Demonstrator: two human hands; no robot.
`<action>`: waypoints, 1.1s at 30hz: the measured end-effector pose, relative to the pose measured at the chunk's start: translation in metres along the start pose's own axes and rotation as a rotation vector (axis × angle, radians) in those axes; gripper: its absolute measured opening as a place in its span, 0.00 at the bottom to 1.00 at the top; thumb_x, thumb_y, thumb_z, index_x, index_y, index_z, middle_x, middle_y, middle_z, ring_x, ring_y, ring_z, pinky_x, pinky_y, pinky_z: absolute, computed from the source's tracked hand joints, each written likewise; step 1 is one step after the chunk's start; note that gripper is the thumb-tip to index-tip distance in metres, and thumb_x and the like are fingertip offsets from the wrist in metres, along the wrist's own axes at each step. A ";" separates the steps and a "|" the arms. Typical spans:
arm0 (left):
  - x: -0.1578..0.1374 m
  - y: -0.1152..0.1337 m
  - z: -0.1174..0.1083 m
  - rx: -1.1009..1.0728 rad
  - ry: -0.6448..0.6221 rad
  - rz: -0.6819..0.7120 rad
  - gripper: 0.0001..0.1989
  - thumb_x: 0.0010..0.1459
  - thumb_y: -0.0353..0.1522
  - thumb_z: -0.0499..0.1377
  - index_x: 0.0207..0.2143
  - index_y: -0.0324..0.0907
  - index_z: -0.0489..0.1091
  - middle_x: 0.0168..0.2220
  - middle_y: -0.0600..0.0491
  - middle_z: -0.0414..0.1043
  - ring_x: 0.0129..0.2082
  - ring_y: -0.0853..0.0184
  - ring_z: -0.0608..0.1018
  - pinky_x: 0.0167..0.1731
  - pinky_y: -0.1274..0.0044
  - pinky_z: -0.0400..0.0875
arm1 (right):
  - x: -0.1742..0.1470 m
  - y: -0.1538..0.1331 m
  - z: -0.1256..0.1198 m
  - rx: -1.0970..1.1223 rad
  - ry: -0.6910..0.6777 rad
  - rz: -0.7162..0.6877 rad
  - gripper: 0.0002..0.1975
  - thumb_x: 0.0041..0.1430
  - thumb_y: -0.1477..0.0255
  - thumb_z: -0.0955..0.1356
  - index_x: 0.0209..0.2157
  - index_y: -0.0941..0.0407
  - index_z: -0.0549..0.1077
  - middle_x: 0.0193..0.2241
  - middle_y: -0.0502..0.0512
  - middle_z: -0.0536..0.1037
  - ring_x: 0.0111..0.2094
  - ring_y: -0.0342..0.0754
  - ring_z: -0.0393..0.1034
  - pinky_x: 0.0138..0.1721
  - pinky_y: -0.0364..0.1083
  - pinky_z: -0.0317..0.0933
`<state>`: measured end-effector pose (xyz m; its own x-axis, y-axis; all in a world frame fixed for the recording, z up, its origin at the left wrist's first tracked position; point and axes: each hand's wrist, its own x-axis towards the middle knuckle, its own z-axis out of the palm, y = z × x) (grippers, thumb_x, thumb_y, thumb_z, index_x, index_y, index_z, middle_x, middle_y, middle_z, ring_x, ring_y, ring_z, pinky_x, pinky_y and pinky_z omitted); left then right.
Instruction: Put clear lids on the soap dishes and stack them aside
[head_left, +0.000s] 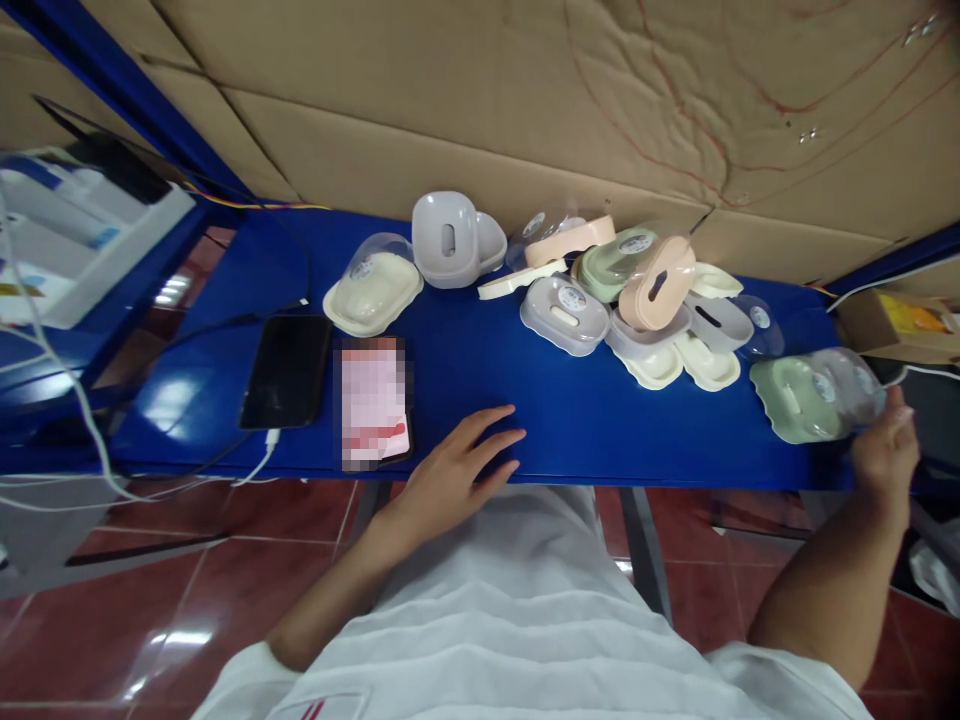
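While the right hand (885, 450) reaches to the far right end of the blue table (585, 420), its fingers curl around the near right side of a green soap dish (799, 400) that has a clear lid (851, 385) tipped on it. The fingertips touch the lid's edge, with the thumb hidden behind the hand, so I cannot tell how firmly the dish is gripped. The dish sits just left of these fingers, close to the front edge of the table and near its right end.

The left hand (454, 475) lies flat on the table near the front edge, palm down, fingers spread a little and pointing to the right; it holds nothing. Just left of these fingers lies a pink phone (373, 405), and beyond it a black phone (286, 370) with a white cable (259, 462) plugged in.

Behind both hands, well apart from the left fingers, a pile of soap dishes (652, 300) in grey, cream, peach and green stands near the cardboard wall (525, 110). A cream soap dish (373, 290) and a grey dish (448, 238) stand farther left.

Between the two hands the table surface is bare blue, a wide free strip along the front edge. Below the edge are the white shirt (525, 600) and the red floor tiles (150, 600).
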<state>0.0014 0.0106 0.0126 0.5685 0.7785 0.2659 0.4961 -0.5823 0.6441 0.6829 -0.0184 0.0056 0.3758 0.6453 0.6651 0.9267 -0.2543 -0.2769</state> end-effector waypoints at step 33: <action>0.008 0.000 0.014 0.089 0.222 -0.160 0.36 0.71 0.37 0.63 0.75 0.52 0.51 0.77 0.39 0.50 0.75 0.47 0.61 0.69 0.51 0.68 | -0.041 -0.409 0.056 0.640 -0.765 -0.625 0.24 0.74 0.56 0.67 0.65 0.49 0.72 0.67 0.62 0.71 0.69 0.61 0.65 0.68 0.63 0.60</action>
<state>0.0146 0.0135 0.0044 0.3255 0.8889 0.3223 0.6293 -0.4581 0.6278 0.2882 0.0993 0.0530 -0.4477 0.8493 0.2798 0.6921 0.5272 -0.4929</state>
